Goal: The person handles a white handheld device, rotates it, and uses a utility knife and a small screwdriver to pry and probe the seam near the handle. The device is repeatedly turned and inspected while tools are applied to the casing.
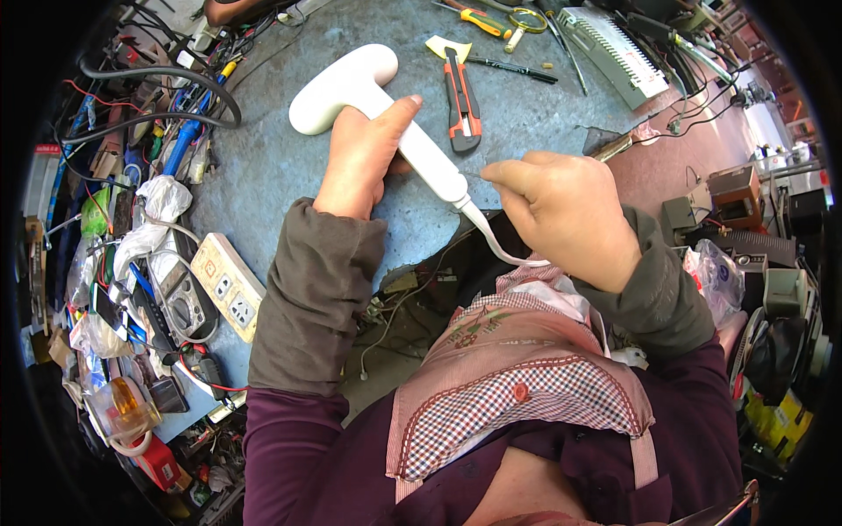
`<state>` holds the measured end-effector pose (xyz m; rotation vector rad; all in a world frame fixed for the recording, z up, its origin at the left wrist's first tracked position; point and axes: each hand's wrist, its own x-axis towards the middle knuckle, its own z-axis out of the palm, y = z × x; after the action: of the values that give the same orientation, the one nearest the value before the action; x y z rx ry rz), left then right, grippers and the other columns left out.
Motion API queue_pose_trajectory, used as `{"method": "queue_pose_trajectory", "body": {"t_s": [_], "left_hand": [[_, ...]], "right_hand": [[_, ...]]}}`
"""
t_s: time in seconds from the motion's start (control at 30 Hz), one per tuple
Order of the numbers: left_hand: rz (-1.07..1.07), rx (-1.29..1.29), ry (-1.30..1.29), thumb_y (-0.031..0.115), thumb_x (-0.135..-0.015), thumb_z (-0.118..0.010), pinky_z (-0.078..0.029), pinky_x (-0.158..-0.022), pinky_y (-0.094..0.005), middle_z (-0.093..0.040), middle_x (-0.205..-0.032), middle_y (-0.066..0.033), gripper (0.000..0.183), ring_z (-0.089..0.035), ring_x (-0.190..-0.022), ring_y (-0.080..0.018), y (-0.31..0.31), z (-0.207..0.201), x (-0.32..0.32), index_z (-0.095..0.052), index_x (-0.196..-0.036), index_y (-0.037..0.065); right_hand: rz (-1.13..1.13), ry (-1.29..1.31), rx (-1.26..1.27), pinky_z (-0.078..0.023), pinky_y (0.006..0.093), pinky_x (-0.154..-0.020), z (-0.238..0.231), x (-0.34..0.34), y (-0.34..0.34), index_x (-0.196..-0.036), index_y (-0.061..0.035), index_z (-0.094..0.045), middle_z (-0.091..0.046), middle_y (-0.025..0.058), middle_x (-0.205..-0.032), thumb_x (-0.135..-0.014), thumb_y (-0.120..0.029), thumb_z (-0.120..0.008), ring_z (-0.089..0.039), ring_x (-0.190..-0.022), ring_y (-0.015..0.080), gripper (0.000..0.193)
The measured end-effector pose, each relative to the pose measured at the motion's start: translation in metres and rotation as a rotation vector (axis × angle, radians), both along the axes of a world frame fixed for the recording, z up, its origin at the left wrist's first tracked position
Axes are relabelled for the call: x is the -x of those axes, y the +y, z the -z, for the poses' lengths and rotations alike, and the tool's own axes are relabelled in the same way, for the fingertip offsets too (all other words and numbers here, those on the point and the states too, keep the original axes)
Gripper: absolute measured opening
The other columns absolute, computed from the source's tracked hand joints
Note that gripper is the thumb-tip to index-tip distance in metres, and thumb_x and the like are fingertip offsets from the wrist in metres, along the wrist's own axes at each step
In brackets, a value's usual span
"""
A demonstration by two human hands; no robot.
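A white T-shaped handheld device with a rounded head lies slantwise across my left hand. The fingers of that hand are wrapped round its shaft just below the head, with the thumb along the top. From the lower end of the shaft a white cord runs down toward my apron. My right hand is closed beside that cord end, thumb and forefinger pinched together. Whatever lies between those fingertips is too small to make out. A red and black utility knife rests on the blue-grey worktop just beyond the shaft.
Beyond the knife lie a black pen, a yellow-handled screwdriver and a slotted metal housing. At the left are a power strip, a multimeter, and tangled cables and bags. The worktop's ragged near edge passes below my hands.
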<state>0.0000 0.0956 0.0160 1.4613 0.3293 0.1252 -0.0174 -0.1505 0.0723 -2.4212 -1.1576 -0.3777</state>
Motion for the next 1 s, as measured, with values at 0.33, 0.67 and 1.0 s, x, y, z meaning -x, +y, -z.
{"method": "queue_pose_trajectory", "body": {"t_s": [0.33,0.67,1.0], "left_hand": [[-0.012,-0.031,-0.014,0.018,-0.097,-0.079,-0.057,-0.049,-0.0321,-0.072,-0.09,-0.0104,0.042,-0.073,-0.069,-0.0186,-0.003,0.003,0.001,-0.062,-0.125,-0.008],[0.022,-0.009,0.0,0.015,-0.097,-0.078,-0.058,-0.048,-0.0335,-0.073,-0.09,-0.0133,0.04,-0.073,-0.066,-0.02,-0.001,0.007,-0.001,-0.062,-0.122,-0.011],[-0.002,-0.027,-0.032,0.016,-0.098,-0.078,-0.056,-0.047,-0.0313,-0.071,-0.089,-0.0104,0.053,-0.072,-0.065,-0.0176,-0.005,0.004,0.002,-0.055,-0.137,-0.01]], "right_hand": [[-0.243,-0.075,0.377,-0.058,0.0462,-0.062,-0.031,-0.003,0.028,-0.083,-0.0079,-0.073,-0.07,0.0122,-0.073,-0.081,-0.013,-0.074,-0.073,-0.068,0.0345,0.005],[-0.249,0.064,0.663,-0.061,0.0493,-0.068,-0.055,-0.037,0.048,-0.086,-0.0031,-0.079,-0.076,0.0188,-0.08,-0.08,-0.01,-0.073,-0.077,-0.076,0.0388,0.011],[-0.226,0.218,0.508,-0.061,0.0491,-0.076,-0.036,-0.06,0.037,-0.092,-0.0043,-0.082,-0.077,0.0185,-0.086,-0.081,-0.01,-0.071,-0.077,-0.083,0.0393,0.017]]}}
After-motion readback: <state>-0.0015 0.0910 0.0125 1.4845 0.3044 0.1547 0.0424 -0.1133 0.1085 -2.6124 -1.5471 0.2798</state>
